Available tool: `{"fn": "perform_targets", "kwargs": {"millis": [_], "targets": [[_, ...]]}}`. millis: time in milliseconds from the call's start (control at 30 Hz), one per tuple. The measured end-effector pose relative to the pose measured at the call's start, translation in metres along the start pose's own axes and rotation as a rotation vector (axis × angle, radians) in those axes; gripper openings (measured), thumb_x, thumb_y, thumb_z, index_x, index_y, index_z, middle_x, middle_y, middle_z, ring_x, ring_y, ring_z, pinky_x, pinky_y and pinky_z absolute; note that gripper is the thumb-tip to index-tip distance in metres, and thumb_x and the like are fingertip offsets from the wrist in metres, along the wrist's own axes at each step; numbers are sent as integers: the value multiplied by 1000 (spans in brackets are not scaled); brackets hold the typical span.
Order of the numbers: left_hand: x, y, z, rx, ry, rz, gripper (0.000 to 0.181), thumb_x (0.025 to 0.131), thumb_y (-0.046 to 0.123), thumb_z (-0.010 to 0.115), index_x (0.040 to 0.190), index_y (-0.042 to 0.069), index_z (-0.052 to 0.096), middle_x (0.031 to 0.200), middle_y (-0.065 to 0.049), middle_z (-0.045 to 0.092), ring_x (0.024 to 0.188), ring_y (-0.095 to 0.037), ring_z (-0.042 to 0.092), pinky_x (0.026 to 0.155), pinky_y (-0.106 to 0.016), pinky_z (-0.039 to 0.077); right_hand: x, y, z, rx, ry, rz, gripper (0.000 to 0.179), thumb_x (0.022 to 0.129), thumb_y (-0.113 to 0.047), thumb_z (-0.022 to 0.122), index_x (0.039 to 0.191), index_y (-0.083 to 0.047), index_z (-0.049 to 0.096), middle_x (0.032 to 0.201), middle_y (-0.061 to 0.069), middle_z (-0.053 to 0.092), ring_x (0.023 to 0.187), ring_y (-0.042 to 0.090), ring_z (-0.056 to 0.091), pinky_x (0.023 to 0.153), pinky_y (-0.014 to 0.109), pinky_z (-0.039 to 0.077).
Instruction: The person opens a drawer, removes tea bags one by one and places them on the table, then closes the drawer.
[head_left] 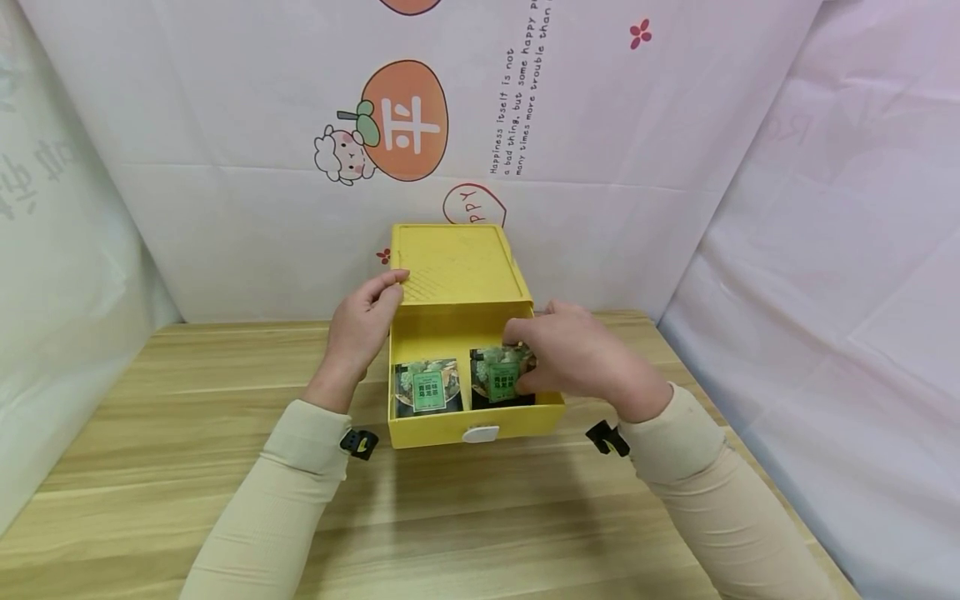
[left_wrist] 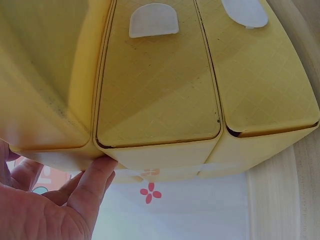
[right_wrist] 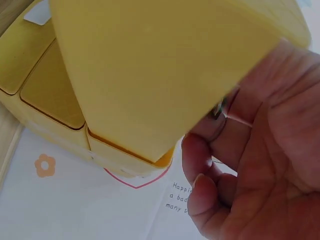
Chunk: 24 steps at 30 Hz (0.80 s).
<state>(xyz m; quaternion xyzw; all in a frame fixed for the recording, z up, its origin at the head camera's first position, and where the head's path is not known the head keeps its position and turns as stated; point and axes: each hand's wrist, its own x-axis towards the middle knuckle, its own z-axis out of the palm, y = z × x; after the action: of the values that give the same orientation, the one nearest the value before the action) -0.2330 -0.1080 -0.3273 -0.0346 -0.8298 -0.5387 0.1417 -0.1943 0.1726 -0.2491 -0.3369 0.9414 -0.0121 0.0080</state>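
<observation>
A yellow drawer cabinet (head_left: 457, 258) stands on the table with its top drawer (head_left: 427, 432) pulled out, a white tab handle (head_left: 480, 434) on the front. Inside lie two dark green tea sachets side by side. My right hand (head_left: 577, 354) reaches over the drawer's right wall and pinches the right tea sachet (head_left: 491, 379) between thumb and fingers. The left tea sachet (head_left: 429, 387) lies untouched by either hand. My left hand (head_left: 363, 325) rests at the cabinet's upper left edge, its fingers (left_wrist: 92, 187) against the side wall. In the right wrist view the drawer wall hides most of the sachet.
Two closed drawers with white tabs, the middle one (left_wrist: 160, 90) and the lowest one (left_wrist: 265, 70), sit below the open drawer. A printed white cloth (head_left: 585, 208) hangs right behind the cabinet. The wood-grain table (head_left: 465, 525) extends in front and to both sides.
</observation>
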Motion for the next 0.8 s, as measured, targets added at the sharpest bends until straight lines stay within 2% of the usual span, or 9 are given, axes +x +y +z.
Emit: {"fn": "perform_targets", "kwargs": {"millis": [167, 267, 400, 533, 667, 800], "targets": [[-1, 1, 0, -1, 0, -1, 44, 106, 44, 44, 143, 31, 65, 147, 7, 61, 54, -16, 31, 57, -36, 34, -2, 2, -2, 42, -12, -30, 35, 77, -27, 94, 102, -20, 72, 83, -14, 69, 80, 16, 53, 82, 37, 39], [0, 1, 0, -2, 1, 0, 44, 107, 44, 44, 143, 31, 65, 147, 7, 61, 55, -17, 32, 58, -36, 35, -3, 4, -3, 58, -18, -61, 30, 77, -25, 93, 90, -20, 66, 73, -14, 58, 71, 13, 47, 80, 37, 34], [0, 0, 0, 0, 2, 4, 44, 107, 45, 44, 143, 32, 65, 148, 7, 61, 55, -16, 32, 57, -36, 35, -4, 7, -3, 80, -15, -103, 34, 78, -23, 90, 79, -20, 56, 67, -10, 40, 64, 12, 38, 79, 38, 30], [0, 0, 0, 1, 3, 5, 44, 107, 45, 44, 143, 32, 65, 147, 7, 61, 54, -15, 31, 55, -35, 34, -5, 10, -1, 123, 1, -138, 34, 79, -21, 87, 76, -19, 53, 67, -10, 34, 62, 10, 36, 82, 40, 31], [0, 1, 0, 2, 0, 7, 44, 107, 44, 44, 143, 32, 65, 145, 7, 62, 52, -14, 30, 53, -34, 34, -5, 13, 3, 170, 30, -157, 29, 80, -23, 86, 79, -20, 58, 67, -12, 39, 62, 8, 39, 82, 38, 34], [-1, 1, 0, 0, 1, 5, 44, 107, 44, 44, 143, 32, 65, 145, 7, 62, 52, -14, 30, 53, -34, 34, -5, 16, 6, 219, 61, -159, 20, 82, -24, 85, 86, -20, 66, 70, -13, 50, 65, 8, 43, 80, 36, 38]]}}
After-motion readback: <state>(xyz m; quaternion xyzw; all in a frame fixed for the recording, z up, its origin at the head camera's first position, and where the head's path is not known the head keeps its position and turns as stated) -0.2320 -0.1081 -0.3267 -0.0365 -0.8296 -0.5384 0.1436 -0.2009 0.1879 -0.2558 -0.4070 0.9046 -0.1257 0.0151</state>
